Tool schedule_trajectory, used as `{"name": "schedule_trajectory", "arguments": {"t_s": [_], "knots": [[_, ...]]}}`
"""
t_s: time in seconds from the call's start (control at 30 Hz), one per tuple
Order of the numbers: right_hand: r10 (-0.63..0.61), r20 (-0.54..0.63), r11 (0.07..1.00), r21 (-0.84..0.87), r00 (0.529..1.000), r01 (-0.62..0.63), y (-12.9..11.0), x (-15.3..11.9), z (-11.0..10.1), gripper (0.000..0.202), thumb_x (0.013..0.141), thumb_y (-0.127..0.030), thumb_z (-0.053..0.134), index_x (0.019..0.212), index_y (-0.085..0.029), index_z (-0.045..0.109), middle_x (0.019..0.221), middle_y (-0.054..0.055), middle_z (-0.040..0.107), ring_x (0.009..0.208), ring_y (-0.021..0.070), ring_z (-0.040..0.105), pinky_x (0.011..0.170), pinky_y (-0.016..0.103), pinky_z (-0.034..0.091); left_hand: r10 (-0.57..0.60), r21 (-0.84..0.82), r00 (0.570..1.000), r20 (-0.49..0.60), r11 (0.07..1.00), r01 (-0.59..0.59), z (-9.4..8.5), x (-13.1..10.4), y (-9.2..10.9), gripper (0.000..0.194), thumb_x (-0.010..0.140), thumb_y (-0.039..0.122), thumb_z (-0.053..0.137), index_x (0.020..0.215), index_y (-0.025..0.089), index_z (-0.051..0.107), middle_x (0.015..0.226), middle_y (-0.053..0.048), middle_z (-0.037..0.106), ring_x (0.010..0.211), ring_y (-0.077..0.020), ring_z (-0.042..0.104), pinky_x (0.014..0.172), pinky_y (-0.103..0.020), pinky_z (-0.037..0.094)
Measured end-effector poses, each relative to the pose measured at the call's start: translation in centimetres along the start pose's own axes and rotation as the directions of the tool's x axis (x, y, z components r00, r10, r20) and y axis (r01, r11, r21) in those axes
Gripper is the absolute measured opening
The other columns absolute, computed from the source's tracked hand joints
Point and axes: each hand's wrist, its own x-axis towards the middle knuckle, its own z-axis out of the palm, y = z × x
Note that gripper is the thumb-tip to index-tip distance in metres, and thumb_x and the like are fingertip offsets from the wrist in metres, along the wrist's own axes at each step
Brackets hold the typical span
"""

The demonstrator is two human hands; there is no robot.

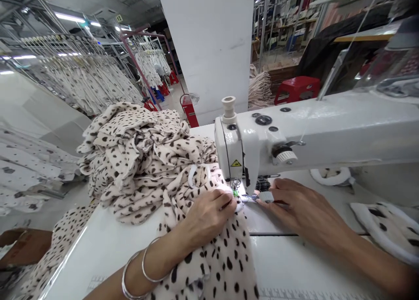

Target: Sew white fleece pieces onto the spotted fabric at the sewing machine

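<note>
Head view: left hand (209, 215) closed on spotted fabric (225, 256), pinning its edge at the needle (236, 187) for feeding. Right hand (303, 210) pinching small snips (262, 197) beside the presser foot. Surplus fabric heaped left of machine (327, 129), clear of the stitch line.

Cream spotted fabric (225, 256) is lying bunched across the table, its edge sitting under the needle; small white-handled snips (262, 197) are lying flat just beside it.
</note>
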Motion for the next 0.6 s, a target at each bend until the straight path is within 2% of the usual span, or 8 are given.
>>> {"name": "schedule_trajectory", "arguments": {"t_s": [0.1, 0.2, 0.3, 0.4, 0.5, 0.6], "knots": [[-0.002, 0.026, 1.000, 0.026, 1.000, 0.001, -0.2, -0.1, -0.4, 0.035, 0.096, -0.036, 0.047, 0.066, -0.021, 0.056, 0.073, 0.003, 0.055, 0.061, 0.0145, 0.055, 0.050, 0.025, 0.039, 0.015, 0.009, 1.000, -0.005, 1.000, -0.015, 0.0, 0.0, 0.1, 0.017, 0.099, 0.009, 0.039, 0.103, 0.009, 0.056, 0.097, -0.009, 0.063, 0.083, -0.0162, 0.060, 0.068, -0.028, 0.056], [-0.009, -0.006, 1.000, -0.019, 1.000, 0.008, -0.7, 0.1, -0.3, 0.036, 0.097, -0.035, 0.047, 0.064, -0.021, 0.056, 0.065, 0.002, 0.050, 0.052, 0.0126, 0.048, 0.046, 0.025, 0.036, 0.029, 0.008, 1.000, 0.010, 1.000, -0.029, -0.1, -0.1, 0.3, 0.018, 0.098, 0.006, 0.039, 0.101, 0.009, 0.057, 0.099, -0.009, 0.063, 0.080, -0.0160, 0.058, 0.066, -0.028, 0.055], [-0.026, -0.053, 0.997, -0.070, 0.998, 0.023, -1.0, 0.4, 0.1, 0.043, 0.098, -0.039, 0.043, 0.060, -0.020, 0.052, 0.058, 0.000, 0.045, 0.045, 0.0106, 0.041, 0.041, 0.024, 0.031, 0.043, 0.013, 0.998, 0.046, 0.999, -0.044, -0.2, -0.3, 0.4, 0.021, 0.096, 0.002, 0.039, 0.104, 0.006, 0.057, 0.104, -0.011, 0.063, 0.086, -0.0180, 0.057, 0.072, -0.030, 0.056], [-0.030, -0.073, 0.994, -0.106, 0.997, 0.022, -0.9, 0.6, 0.6, 0.044, 0.098, -0.040, 0.040, 0.060, -0.020, 0.050, 0.058, 0.000, 0.045, 0.044, 0.0105, 0.040, 0.040, 0.023, 0.028, 0.045, 0.007, 0.998, 0.047, 0.999, -0.045, -0.3, -0.3, 0.3, 0.024, 0.096, 0.001, 0.037, 0.109, 0.005, 0.056, 0.107, -0.012, 0.063, 0.090, -0.0190, 0.057, 0.077, -0.032, 0.056], [-0.016, -0.077, 0.992, -0.124, 0.997, 0.006, -0.6, 0.6, 1.0, 0.046, 0.098, -0.043, 0.039, 0.059, -0.021, 0.048, 0.059, 0.001, 0.045, 0.045, 0.0113, 0.039, 0.040, 0.023, 0.027, 0.046, -0.005, 0.999, 0.020, 0.999, -0.046, -0.4, -0.2, 0.2, 0.024, 0.098, 0.003, 0.034, 0.108, 0.006, 0.056, 0.105, -0.011, 0.064, 0.088, -0.0188, 0.058, 0.077, -0.032, 0.056], [-0.002, -0.063, 0.991, -0.135, 0.998, -0.007, -0.5, 0.6, 1.1, 0.045, 0.097, -0.044, 0.040, 0.060, -0.021, 0.049, 0.057, 0.000, 0.042, 0.046, 0.0116, 0.038, 0.042, 0.023, 0.029, 0.031, -0.008, 0.999, 0.042, 0.999, -0.031, -0.4, -0.1, 0.1, 0.025, 0.099, 0.005, 0.033, 0.108, 0.007, 0.056, 0.105, -0.011, 0.063, 0.088, -0.0187, 0.059, 0.076, -0.033, 0.056]]}}
